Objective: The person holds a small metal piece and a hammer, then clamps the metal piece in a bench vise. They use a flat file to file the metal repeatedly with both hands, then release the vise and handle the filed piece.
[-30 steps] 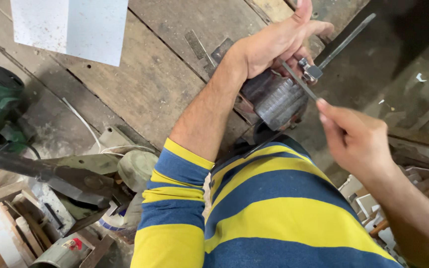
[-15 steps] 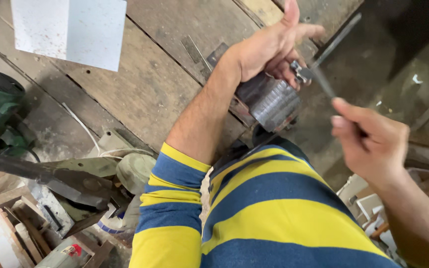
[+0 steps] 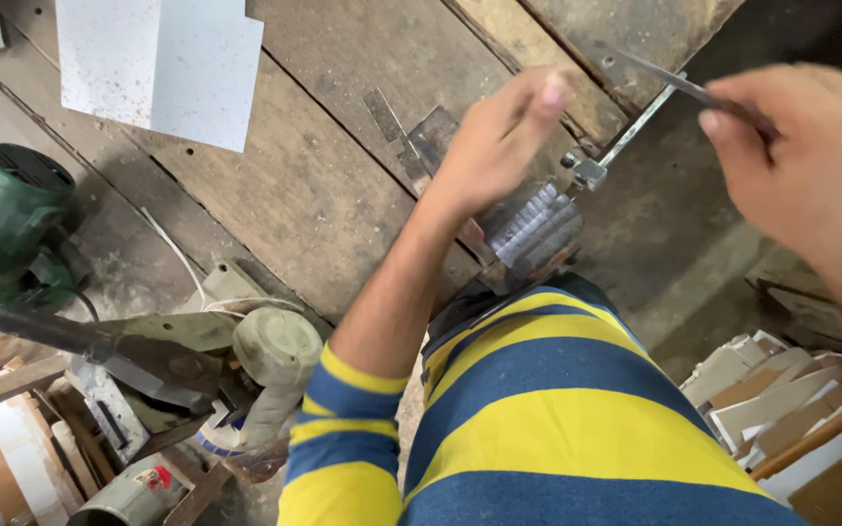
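Looking down on a plank worktop (image 3: 275,185): a white panel (image 3: 158,63) lies at 11 o'clock, a green motor (image 3: 7,219) at 9 o'clock, stacked offcuts (image 3: 767,390) at 4 o'clock. The worktop edge runs diagonally past centre; open floor lies at 3 o'clock. The left hand (image 3: 499,146) rests on a ribbed metal vise (image 3: 538,229), grip state unclear. The right hand (image 3: 801,161), at 2 o'clock, pinches a thin metal rod (image 3: 679,88) above the vise.
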Motion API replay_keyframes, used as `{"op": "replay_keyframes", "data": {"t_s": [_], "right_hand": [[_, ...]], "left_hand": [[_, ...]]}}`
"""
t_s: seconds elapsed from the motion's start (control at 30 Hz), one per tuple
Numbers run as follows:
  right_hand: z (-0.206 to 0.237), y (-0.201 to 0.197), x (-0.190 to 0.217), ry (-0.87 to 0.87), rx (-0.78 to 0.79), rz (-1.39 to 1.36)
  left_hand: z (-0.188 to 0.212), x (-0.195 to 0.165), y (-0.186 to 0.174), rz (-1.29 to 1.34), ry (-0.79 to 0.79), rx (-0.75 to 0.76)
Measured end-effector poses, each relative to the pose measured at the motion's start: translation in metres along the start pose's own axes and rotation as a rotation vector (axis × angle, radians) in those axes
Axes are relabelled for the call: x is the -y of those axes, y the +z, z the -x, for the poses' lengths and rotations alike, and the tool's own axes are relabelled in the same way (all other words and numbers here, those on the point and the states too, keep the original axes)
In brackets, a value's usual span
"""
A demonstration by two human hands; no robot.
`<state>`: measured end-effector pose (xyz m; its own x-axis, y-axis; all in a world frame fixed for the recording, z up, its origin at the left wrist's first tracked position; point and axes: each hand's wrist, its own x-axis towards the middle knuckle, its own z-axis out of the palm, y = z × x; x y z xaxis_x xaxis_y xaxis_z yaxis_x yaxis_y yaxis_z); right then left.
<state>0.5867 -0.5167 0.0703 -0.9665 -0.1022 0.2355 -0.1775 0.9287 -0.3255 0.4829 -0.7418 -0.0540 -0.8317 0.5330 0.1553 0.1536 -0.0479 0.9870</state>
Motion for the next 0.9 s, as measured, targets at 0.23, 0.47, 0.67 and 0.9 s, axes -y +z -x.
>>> {"op": "replay_keyframes", "data": {"t_s": [0.23, 0.47, 0.67, 0.9], "right_hand": [[-0.077, 0.019, -0.036, -0.132, 0.265, 0.358], [-0.113, 0.03, -0.058, -0.276, 0.304, 0.314], [-0.123, 0.038, -0.058, -0.394, 0.247, 0.315], [-0.115, 0.03, -0.063, -0.451, 0.152, 0.203]], "left_hand": [[0.066, -0.025, -0.015, -0.037, -0.326, -0.324], [0.124, -0.022, -0.025, 0.192, -0.301, -0.54], [0.158, -0.014, -0.014, 0.246, -0.346, -0.735], [0.163, -0.022, -0.001, 0.231, -0.293, -0.823]]}}
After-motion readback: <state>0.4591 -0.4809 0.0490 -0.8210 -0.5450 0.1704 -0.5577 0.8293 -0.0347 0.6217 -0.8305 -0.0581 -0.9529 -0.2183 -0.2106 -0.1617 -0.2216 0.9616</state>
